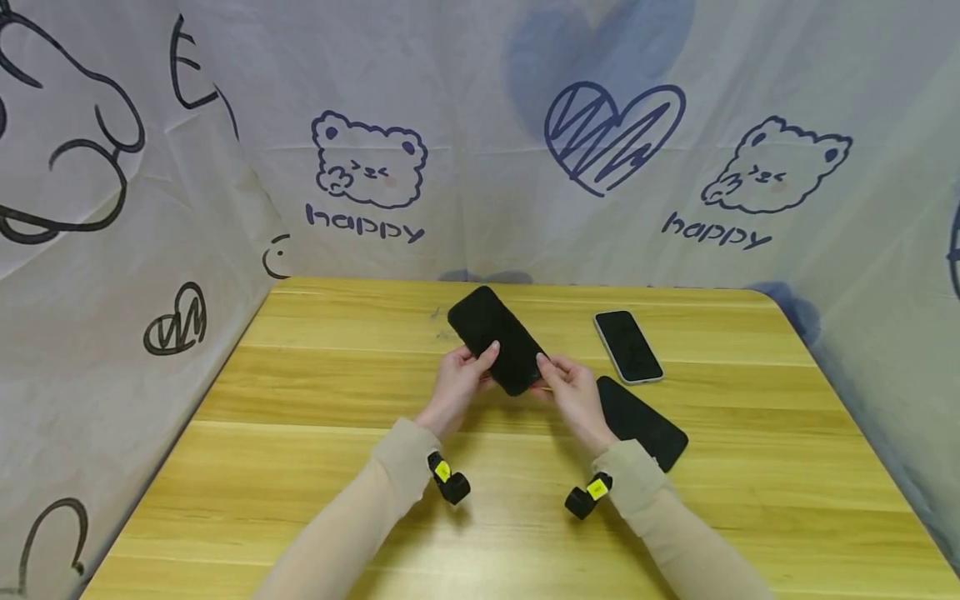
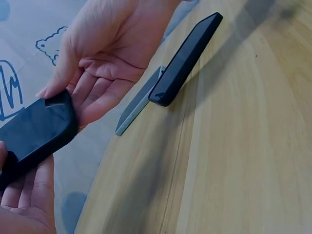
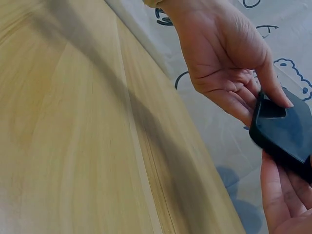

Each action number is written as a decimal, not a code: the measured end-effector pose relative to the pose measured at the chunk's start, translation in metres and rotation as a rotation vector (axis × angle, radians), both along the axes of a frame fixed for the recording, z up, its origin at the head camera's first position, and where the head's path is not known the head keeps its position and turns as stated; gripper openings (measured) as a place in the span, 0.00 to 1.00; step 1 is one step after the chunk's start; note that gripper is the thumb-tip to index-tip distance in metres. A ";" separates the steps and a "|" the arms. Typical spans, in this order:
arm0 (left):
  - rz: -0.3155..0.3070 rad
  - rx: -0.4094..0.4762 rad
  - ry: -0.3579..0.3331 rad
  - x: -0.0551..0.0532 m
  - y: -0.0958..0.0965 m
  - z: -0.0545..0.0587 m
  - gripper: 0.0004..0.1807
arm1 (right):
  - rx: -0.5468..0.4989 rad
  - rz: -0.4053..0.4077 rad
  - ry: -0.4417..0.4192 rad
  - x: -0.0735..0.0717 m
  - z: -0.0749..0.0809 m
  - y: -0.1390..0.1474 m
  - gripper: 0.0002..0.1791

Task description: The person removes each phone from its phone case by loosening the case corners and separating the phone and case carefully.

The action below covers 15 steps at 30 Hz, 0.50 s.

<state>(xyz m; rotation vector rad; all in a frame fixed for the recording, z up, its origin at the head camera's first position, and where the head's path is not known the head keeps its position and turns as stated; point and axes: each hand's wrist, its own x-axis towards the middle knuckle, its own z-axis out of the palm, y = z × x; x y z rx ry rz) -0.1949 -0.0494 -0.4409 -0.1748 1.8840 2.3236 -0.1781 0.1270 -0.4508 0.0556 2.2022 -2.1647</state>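
Handling looks under way, unfinished: the left hand (image 1: 455,386) and right hand (image 1: 576,392) grip the black phone (image 1: 495,336) above the table (image 1: 315,392), while a pale-rimmed phone (image 1: 628,346) and another dark phone (image 1: 647,423) lie at right. Its long axis slants from far left to near right, dark face up.

Seemingly a curtained-off booth: cartoon-printed cloth (image 1: 487,183) hangs around three sides of a wood-grain table (image 1: 300,400).

Bright head view, dimmer wrist views!
Glare pales the near yellow wood-grain tabletop (image 1: 513,542); soft shadows streak it.
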 end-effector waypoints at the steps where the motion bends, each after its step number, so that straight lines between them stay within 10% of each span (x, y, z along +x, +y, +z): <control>1: 0.003 0.010 -0.003 0.000 -0.001 0.000 0.16 | -0.004 -0.008 -0.001 0.000 0.000 -0.001 0.16; 15: -0.011 0.041 0.023 0.001 -0.008 -0.005 0.13 | -0.122 0.130 -0.073 -0.002 0.001 0.006 0.24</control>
